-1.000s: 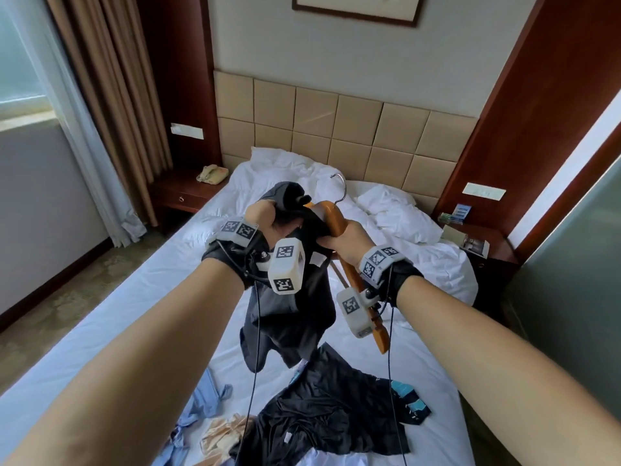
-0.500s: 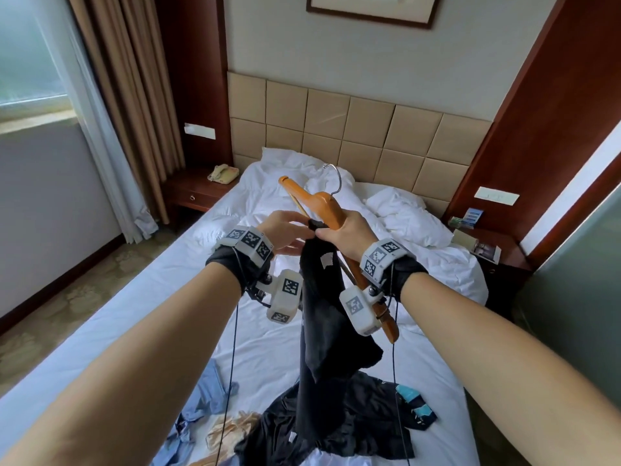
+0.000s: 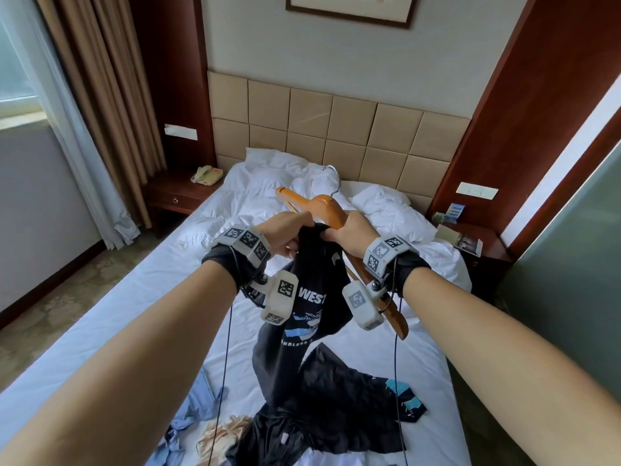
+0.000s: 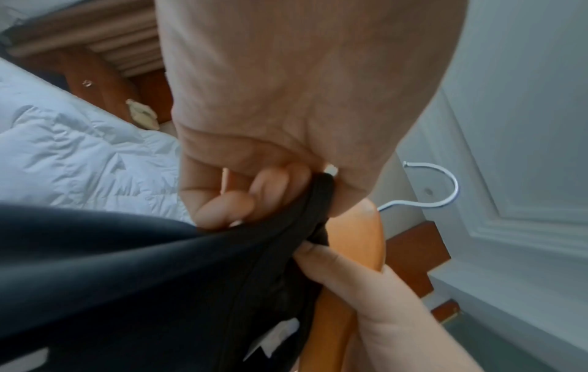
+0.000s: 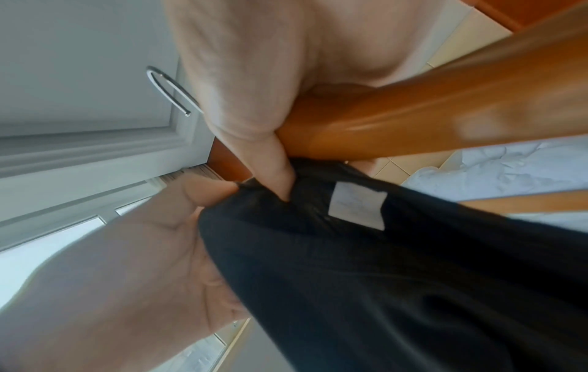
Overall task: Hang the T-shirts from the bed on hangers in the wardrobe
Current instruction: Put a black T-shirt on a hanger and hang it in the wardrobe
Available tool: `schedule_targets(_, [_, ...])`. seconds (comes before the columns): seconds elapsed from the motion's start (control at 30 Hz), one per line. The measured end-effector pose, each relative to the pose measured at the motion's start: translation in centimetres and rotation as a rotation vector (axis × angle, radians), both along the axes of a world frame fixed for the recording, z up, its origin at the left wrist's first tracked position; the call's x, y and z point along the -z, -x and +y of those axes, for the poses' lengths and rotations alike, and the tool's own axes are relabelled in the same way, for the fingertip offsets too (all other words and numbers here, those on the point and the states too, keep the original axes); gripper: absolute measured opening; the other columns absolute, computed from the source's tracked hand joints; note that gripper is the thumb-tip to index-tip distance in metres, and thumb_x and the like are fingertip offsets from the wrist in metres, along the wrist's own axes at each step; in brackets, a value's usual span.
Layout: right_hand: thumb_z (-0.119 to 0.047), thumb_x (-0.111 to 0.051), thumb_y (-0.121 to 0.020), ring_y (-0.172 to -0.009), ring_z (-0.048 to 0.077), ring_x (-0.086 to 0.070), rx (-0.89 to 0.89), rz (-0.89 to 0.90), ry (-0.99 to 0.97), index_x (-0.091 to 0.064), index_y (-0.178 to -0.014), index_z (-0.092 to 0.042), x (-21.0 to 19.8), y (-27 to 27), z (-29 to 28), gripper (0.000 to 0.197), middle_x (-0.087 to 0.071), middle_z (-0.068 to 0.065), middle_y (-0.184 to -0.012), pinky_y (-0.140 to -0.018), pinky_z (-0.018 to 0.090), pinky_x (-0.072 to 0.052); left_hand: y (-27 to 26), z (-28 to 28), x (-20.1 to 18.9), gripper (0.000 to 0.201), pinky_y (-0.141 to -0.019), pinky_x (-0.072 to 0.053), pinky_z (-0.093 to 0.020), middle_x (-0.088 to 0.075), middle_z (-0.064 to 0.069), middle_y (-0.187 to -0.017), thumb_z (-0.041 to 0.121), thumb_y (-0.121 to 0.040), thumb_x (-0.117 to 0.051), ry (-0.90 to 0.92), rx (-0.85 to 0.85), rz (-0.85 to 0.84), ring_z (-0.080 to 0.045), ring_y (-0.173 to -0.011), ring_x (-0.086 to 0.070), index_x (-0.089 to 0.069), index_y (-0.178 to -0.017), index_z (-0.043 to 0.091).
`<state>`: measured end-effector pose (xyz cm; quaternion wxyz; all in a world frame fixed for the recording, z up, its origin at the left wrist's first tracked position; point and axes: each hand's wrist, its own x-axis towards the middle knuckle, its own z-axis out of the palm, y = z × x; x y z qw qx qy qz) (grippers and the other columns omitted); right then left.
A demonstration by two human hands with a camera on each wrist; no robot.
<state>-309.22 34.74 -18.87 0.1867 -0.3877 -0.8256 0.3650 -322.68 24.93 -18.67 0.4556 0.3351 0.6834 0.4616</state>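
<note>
A black T-shirt (image 3: 302,317) with white and blue print hangs from both hands above the bed (image 3: 127,297). My left hand (image 3: 285,230) pinches the collar (image 4: 305,209) between curled fingers and thumb. My right hand (image 3: 349,230) grips the orange wooden hanger (image 3: 322,210) near its middle and also pinches the collar (image 5: 286,193) with its thumb. The hanger's metal hook (image 3: 332,179) points away from me, and its near arm (image 3: 396,317) runs under my right wrist. More dark T-shirts (image 3: 336,415) lie crumpled on the sheet below.
A light blue garment (image 3: 198,401) and a beige one (image 3: 218,438) lie at the bed's near left. White pillows (image 3: 379,206) sit by the padded headboard (image 3: 336,129). Nightstands (image 3: 181,196) flank the bed, the left with a phone (image 3: 206,174). Curtains (image 3: 100,95) hang left.
The bunched shirt has dropped open and now hangs long from its collar, print facing me. The hanger's far arm has come clear of the cloth. Both hands rose slightly.
</note>
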Motion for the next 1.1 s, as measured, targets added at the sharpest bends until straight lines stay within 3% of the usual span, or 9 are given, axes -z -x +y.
schedule_targets(0.1, [-0.023, -0.074, -0.078, -0.078, 0.026, -0.068, -0.009, -0.001, 0.009, -0.067, -0.094, -0.002, -0.1, -0.2, 0.0, 0.027, -0.069, 0.008, -0.082, -0.077, 0.038, -0.055, -0.1, 0.3, 0.1, 0.021, -0.058, -0.049, -0.029, -0.054, -0.009, -0.078, 0.023, -0.098, -0.050, -0.015, 0.031, 0.210, -0.016, -0.059, -0.050, -0.065, -0.098, 0.007])
schedule_targets(0.23, [-0.022, -0.077, -0.076, -0.081, 0.027, -0.070, -0.002, -0.036, -0.017, -0.067, -0.089, -0.008, -0.1, -0.4, -0.1, 0.022, -0.071, 0.010, -0.086, -0.081, 0.040, -0.056, -0.3, 0.8, 0.4, 0.027, -0.067, -0.055, -0.035, -0.062, -0.014, -0.092, 0.010, -0.099, -0.045, -0.096, -0.064, 0.439, -0.024, -0.074, -0.060, -0.067, -0.112, 0.002])
schedule_targets(0.3, [-0.021, -0.076, -0.075, -0.083, 0.030, -0.072, 0.003, -0.030, -0.005, -0.066, -0.085, -0.011, 0.0, -0.4, -0.1, 0.016, -0.073, 0.013, -0.088, -0.083, 0.045, -0.059, -0.3, 0.8, 0.6, 0.028, -0.073, -0.058, -0.035, -0.064, -0.021, -0.097, 0.006, -0.099, -0.045, -0.164, -0.091, 0.320, -0.029, -0.084, -0.063, -0.066, -0.114, -0.005])
schedule_targets(0.43, [-0.018, -0.076, -0.073, -0.079, 0.026, -0.071, 0.065, 0.036, -0.003, -0.060, -0.077, -0.016, -0.1, -1.0, 0.5, 0.016, -0.071, 0.009, -0.084, -0.080, 0.045, -0.060, -0.4, 0.5, 1.2, 0.023, -0.065, -0.049, -0.028, -0.063, -0.018, -0.097, 0.012, -0.099, -0.050, -0.139, -0.120, -0.015, -0.025, -0.084, -0.062, -0.066, -0.106, -0.002])
schedule_targets(0.6, [-0.015, -0.076, -0.075, -0.067, 0.022, -0.060, 0.110, 0.062, -0.007, -0.057, -0.079, -0.012, 0.3, -2.0, 1.5, 0.019, -0.061, 0.006, -0.075, -0.070, 0.037, -0.054, -1.1, 0.1, 0.4, 0.019, -0.062, -0.047, -0.024, -0.068, 0.000, -0.073, 0.028, -0.097, -0.059, -0.004, 0.010, 0.148, -0.011, -0.066, -0.064, -0.070, -0.091, 0.013])
schedule_targets(0.7, [-0.015, -0.078, -0.078, -0.066, 0.023, -0.065, 0.084, 0.132, 0.102, -0.059, -0.078, -0.010, 1.1, -2.7, 2.0, 0.019, -0.064, 0.008, -0.073, -0.072, 0.037, -0.058, -1.9, 0.5, 0.3, 0.022, -0.073, -0.050, -0.025, -0.072, -0.002, -0.089, 0.025, -0.101, -0.056, -0.105, -0.038, -0.002, -0.013, -0.084, -0.068, -0.069, -0.106, 0.008])
schedule_targets(0.83, [-0.037, -0.079, -0.081, -0.075, 0.020, -0.071, 0.070, 0.214, 0.202, -0.067, -0.090, -0.013, 2.0, -3.9, 2.7, 0.029, -0.074, 0.008, -0.085, -0.084, 0.040, -0.059, -3.3, 1.3, 0.4, 0.016, -0.068, -0.052, -0.027, -0.069, -0.003, -0.083, 0.021, -0.102, -0.053, -0.162, -0.188, -0.191, -0.014, -0.075, -0.068, -0.064, -0.095, 0.012])
schedule_targets(1.0, [-0.031, -0.080, -0.083, -0.063, 0.011, -0.059, 0.156, 0.329, 0.200, -0.067, -0.081, -0.025, 2.3, -5.7, 3.5, 0.014, -0.064, -0.007, -0.067, -0.068, 0.029, -0.050, -4.1, 2.0, 1.5, 0.018, -0.063, -0.049, -0.030, -0.059, -0.005, -0.078, 0.021, -0.101, -0.053, -0.112, -0.359, -0.256, -0.018, -0.071, -0.058, -0.061, -0.088, 0.013])
schedule_targets(1.1, [-0.031, -0.075, -0.086, -0.066, 0.014, -0.061, 0.239, 0.477, 0.259, -0.067, -0.094, -0.020, 2.2, -6.7, 4.1, 0.016, -0.065, -0.002, -0.072, -0.071, 0.031, -0.054, -4.3, 2.0, 2.8, 0.016, -0.063, -0.049, -0.033, -0.052, -0.007, -0.078, 0.022, -0.101, -0.054, -0.113, -0.458, -0.330, -0.019, -0.071, -0.052, -0.059, -0.089, 0.013])
